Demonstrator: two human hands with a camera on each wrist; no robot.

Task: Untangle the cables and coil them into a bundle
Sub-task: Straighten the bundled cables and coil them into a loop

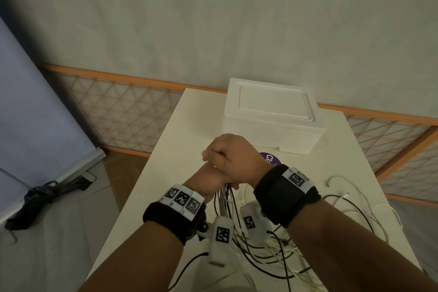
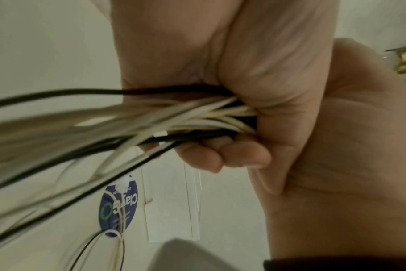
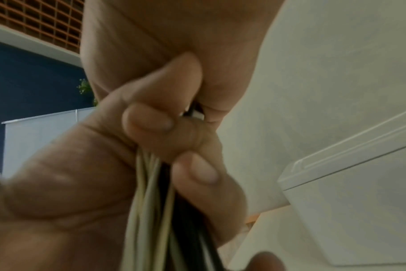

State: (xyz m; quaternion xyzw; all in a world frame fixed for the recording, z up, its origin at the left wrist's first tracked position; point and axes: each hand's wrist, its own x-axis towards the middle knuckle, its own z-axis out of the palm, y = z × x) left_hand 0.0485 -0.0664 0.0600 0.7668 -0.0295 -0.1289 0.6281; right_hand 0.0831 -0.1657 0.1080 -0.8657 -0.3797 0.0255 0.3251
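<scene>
A bunch of black and white cables (image 1: pixel 226 197) hangs from my two hands, which are stacked together above the white table (image 1: pixel 177 135). My left hand (image 1: pixel 209 179) is the lower one; it grips the cables (image 2: pixel 197 117) in a fist. My right hand (image 1: pixel 231 155) sits on top with fingers curled, holding the upper ends of the cables (image 3: pixel 151 201). The rest of the cables (image 1: pixel 272 256) lie in loose tangled loops on the table below my wrists, with white plug ends (image 1: pixel 346 195) trailing to the right.
A white foam box (image 1: pixel 272 111) stands at the far end of the table. A round purple sticker (image 1: pixel 270 160) lies just before it. The floor drops away left of the table, with a folded pale panel (image 1: pixel 35 107) and a dark strap (image 1: pixel 40 197).
</scene>
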